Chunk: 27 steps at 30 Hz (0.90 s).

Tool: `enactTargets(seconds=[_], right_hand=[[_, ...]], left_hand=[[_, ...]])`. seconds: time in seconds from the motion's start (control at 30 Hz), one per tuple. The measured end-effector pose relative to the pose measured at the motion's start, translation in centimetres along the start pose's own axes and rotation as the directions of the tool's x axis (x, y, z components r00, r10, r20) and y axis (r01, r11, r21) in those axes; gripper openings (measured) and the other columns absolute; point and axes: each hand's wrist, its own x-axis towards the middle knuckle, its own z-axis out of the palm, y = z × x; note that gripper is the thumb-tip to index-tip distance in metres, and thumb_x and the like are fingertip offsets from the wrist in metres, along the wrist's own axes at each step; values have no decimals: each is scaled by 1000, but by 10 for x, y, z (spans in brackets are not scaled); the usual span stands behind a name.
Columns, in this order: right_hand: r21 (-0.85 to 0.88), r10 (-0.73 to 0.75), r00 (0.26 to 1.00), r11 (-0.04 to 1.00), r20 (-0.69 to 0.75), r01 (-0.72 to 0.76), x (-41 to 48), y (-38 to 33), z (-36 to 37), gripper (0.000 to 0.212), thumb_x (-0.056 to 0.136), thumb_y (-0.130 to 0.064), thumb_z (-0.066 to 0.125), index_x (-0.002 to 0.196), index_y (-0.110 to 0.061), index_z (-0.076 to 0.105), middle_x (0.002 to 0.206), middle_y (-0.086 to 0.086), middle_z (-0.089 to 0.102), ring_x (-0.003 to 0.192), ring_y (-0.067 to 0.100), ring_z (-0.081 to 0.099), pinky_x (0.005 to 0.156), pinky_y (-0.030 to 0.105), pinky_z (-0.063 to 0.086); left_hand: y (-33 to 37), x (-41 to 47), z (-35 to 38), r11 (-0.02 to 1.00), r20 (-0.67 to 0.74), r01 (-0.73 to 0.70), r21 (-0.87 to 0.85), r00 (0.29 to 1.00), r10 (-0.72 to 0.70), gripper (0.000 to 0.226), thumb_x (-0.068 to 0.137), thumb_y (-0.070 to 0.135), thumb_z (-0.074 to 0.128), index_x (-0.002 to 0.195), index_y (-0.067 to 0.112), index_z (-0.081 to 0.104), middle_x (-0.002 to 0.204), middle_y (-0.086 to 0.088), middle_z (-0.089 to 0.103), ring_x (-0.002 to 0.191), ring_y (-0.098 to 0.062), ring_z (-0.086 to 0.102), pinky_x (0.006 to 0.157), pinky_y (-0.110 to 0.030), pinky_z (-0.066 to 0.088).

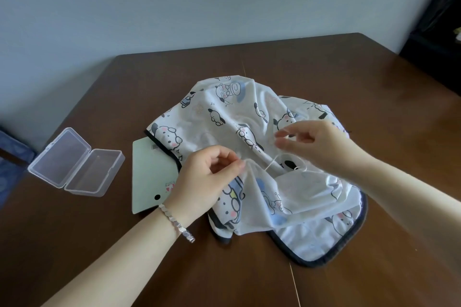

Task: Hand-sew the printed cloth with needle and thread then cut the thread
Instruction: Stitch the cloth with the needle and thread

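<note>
Nearest, a bracelet [178, 223] is worn on the left wrist. The left hand [207, 177] is closed in a narrow grip, with a raised fold of the cloth [224, 117] pinched between thumb and fingertips. The cloth lies bunched on the surface [349, 77], spread beneath and beyond both grips.

Just right of the left grip, the thread [271, 162] leaves the fold and rises toward the right hand [319, 144]. That grip is also narrow and appears closed on the thread's upper end. A slack loop hangs below it. The needle cannot be made out.

The slack loop is judged the main hazard: if the thread is drawn through quickly, a knot could be formed or a crease snagged. Should the left grip be loosened, the fold would likely be dragged along and the stitch puckered. A hard pull might snap the thread or slip it from the needle.

Left of the left grip, a pale green card [152, 174] is partly covered by the cloth. Farther left an open clear box [74, 162] is set. No scissors are seen, so the cut may be delayed.
</note>
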Motion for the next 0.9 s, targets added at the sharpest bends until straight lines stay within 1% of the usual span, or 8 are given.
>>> enactTargets(seconds=[0.1, 0.2, 0.27, 0.37, 0.5, 0.63, 0.77, 0.9], right_hand=[[161, -60, 976, 987, 208, 26, -7, -10, 15, 22, 78, -38, 65, 97, -27, 69, 55, -3, 31, 46, 6, 27, 45, 13, 26], [126, -92, 954, 990, 287, 57, -11, -10, 26, 13, 79, -37, 65, 78, -25, 68, 53, -4, 28, 46, 7, 25, 44, 14, 23], [127, -93, 953, 990, 288, 58, -13, -7, 28, 16, 80, -35, 66, 72, -21, 67, 55, 1, 29, 49, 11, 24, 46, 18, 22], [153, -75, 967, 988, 245, 38, -17, -4, 26, 15, 78, -32, 68, 69, -21, 65, 49, -7, 27, 47, 9, 23, 46, 17, 22], [162, -66, 970, 986, 232, 28, -21, -3, 23, 14, 79, -28, 69, 70, -17, 65, 46, -10, 25, 43, 6, 21, 43, 11, 22], [178, -63, 975, 984, 214, 25, -22, -2, 23, 15, 79, -26, 68, 72, -13, 67, 47, -8, 24, 43, 6, 20, 42, 10, 22], [177, -63, 978, 984, 200, 27, -22, -2, 22, 15, 80, -24, 68, 72, -11, 67, 46, -9, 23, 41, 6, 20, 41, 9, 21], [169, -58, 979, 985, 196, 25, -21, -2, 20, 16, 80, -25, 67, 71, -13, 66, 50, -5, 23, 42, 6, 20, 41, 10, 21]], left_hand=[[1, -2, -3, 998, 50, 3, -63, 999, 1, 6, 77, 14, 69, 74, 17, 65, 58, 10, 63, 52, -3, 53, 43, -13, 39], [0, -3, -8, 999, 104, -25, -41, 994, 30, 5, 77, 13, 69, 76, 16, 66, 60, 8, 64, 54, -10, 52, 43, -15, 40], [-2, -4, -14, 1000, 160, -26, -17, 987, 29, 10, 74, 12, 72, 79, 17, 66, 66, 4, 66, 58, -11, 56, 46, -17, 44], [-4, -5, -22, 996, 240, -46, 76, 970, 26, 22, 72, 5, 75, 83, 22, 67, 77, -3, 70, 68, -13, 64, 55, -20, 51], [-3, -5, -28, 975, 209, -117, 190, 975, 76, 27, 74, 4, 73, 83, 29, 66, 83, 6, 69, 75, -11, 66, 70, -21, 54], [0, -8, -28, 954, 199, -182, 237, 971, 136, 22, 74, 15, 75, 81, 32, 62, 77, 10, 68, 66, -7, 64, 66, -22, 54], [0, -8, -30, 924, 191, -186, 335, 973, 126, 25, 60, 46, 73, 78, 35, 60, 82, -3, 70, 68, -13, 58, 68, -29, 52], [2, -10, -32, 883, 233, -193, 428, 967, 98, 23, 63, 35, 80, 73, 31, 60, 87, 1, 69, 82, -9, 57, 69, -20, 48]])
